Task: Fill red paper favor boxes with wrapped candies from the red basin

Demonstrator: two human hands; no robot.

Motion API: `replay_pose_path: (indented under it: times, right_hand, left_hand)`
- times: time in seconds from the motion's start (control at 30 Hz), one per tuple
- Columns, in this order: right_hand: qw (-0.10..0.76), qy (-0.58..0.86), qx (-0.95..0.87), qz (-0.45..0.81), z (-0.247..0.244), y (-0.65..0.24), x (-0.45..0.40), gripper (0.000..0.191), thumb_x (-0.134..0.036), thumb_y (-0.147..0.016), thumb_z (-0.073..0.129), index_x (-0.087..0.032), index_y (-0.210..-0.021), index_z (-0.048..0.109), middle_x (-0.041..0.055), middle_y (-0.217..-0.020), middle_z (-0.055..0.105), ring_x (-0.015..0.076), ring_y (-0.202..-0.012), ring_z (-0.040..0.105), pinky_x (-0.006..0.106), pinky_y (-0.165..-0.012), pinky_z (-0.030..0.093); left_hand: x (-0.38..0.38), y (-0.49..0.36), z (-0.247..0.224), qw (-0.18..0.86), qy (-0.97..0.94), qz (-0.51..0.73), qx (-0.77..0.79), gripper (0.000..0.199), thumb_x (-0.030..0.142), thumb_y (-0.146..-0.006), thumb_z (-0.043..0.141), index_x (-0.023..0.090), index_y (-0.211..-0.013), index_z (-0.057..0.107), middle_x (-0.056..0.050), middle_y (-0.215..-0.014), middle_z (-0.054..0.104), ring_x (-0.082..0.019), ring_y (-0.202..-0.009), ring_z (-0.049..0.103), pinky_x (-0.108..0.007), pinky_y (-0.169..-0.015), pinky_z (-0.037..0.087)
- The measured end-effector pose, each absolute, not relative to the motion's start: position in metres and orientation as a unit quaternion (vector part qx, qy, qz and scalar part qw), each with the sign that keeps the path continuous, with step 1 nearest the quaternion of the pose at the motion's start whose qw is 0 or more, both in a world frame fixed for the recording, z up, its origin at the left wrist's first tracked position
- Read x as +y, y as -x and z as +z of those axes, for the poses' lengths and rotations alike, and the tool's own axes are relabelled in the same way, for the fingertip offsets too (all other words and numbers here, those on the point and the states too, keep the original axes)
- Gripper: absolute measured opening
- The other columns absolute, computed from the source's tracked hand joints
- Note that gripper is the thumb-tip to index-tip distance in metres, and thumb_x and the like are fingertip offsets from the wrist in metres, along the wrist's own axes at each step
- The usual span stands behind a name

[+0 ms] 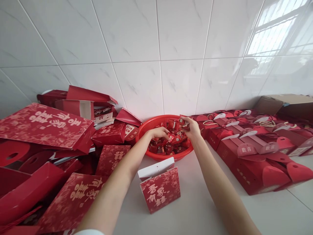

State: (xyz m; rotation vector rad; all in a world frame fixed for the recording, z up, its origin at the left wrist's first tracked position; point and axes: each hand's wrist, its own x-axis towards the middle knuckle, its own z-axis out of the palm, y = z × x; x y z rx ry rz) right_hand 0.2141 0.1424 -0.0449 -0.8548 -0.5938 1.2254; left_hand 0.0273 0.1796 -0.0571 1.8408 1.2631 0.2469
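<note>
My left hand (160, 133) reaches into a red plastic basket (187, 152), its fingers closed on a small red wrapped candy (171, 137) among several others. Over the basket's right side, my right hand (193, 128) pinches another wrapped candy (185, 124) between thumb and fingers; it may hold more than one. Just in front of the basket stands a red gift box (161, 191) with pale lettering. Its top is open and its white inner flap (156, 168) is raised. The inside of this box is hidden from me.
Flat and partly folded red boxes (49, 122) lie piled on the left. Rows of closed red boxes (246, 163) with looped flaps stand on the right. Behind them is a brown cardboard box (271, 105). A white tiled wall (137, 81) rises behind the basket.
</note>
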Motion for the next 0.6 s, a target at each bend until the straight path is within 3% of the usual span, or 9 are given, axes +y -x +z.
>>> replay_pose_path:
  times: [0.13,0.23,0.33,0.4,0.5,0.6]
  right_hand:
    - [0.676,0.373,-0.239,0.588,-0.039,-0.213,0.137,0.014,-0.012,-0.065,0.072,-0.019,-0.064,0.059,-0.0032,-0.059,0.064,0.0124,-0.057,0.062,0.021,-0.048,0.055]
    - [0.670,0.367,-0.226,0.604,-0.035,-0.213,0.134,0.017,-0.010,-0.066,0.072,-0.019,-0.063,0.058,-0.0030,-0.059,0.064,0.0120,-0.056,0.062,0.021,-0.048,0.056]
    - [0.668,0.367,-0.215,0.610,-0.033,-0.213,0.133,0.017,-0.008,-0.067,0.070,-0.018,-0.062,0.057,-0.0033,-0.058,0.064,0.0112,-0.055,0.061,0.021,-0.047,0.055]
    - [0.667,0.369,-0.211,0.612,-0.032,-0.212,0.133,0.017,-0.008,-0.068,0.069,-0.018,-0.062,0.057,-0.0039,-0.057,0.063,0.0107,-0.054,0.060,0.020,-0.046,0.054]
    - [0.662,0.376,-0.213,0.612,-0.033,-0.212,0.135,0.018,-0.008,-0.067,0.071,-0.018,-0.063,0.057,-0.0044,-0.056,0.062,0.0107,-0.051,0.058,0.020,-0.044,0.053]
    - [0.656,0.384,-0.227,0.608,-0.036,-0.212,0.137,0.020,-0.010,-0.066,0.075,-0.019,-0.064,0.057,-0.0041,-0.056,0.063,0.0113,-0.049,0.058,0.021,-0.043,0.052]
  left_hand:
    - [0.178,-0.034,-0.051,0.465,-0.718,0.199,0.479,0.019,0.029,-0.094,0.068,0.013,-0.104,0.069,-0.005,-0.103,0.072,-0.019,-0.089,0.070,-0.037,-0.081,0.059]
    - [0.179,-0.034,-0.047,0.471,-0.695,0.289,0.460,0.007,0.015,-0.086,0.070,0.014,-0.090,0.074,-0.005,-0.096,0.077,-0.018,-0.091,0.071,-0.034,-0.088,0.056]
    - [0.180,-0.031,-0.047,0.466,-0.674,0.357,0.448,0.008,0.012,-0.083,0.068,0.015,-0.080,0.075,-0.004,-0.097,0.078,-0.018,-0.097,0.070,-0.033,-0.094,0.053]
    - [0.180,-0.030,-0.047,0.462,-0.665,0.381,0.447,0.006,0.018,-0.086,0.070,0.014,-0.084,0.073,-0.005,-0.100,0.077,-0.019,-0.097,0.070,-0.038,-0.094,0.054]
    - [0.179,-0.030,-0.047,0.456,-0.656,0.398,0.450,0.017,0.030,-0.091,0.070,0.013,-0.093,0.071,-0.006,-0.101,0.075,-0.020,-0.094,0.071,-0.041,-0.088,0.056]
    - [0.178,-0.031,-0.046,0.449,-0.646,0.412,0.460,0.014,0.025,-0.085,0.071,0.015,-0.093,0.074,-0.006,-0.098,0.077,-0.019,-0.088,0.071,-0.036,-0.083,0.057]
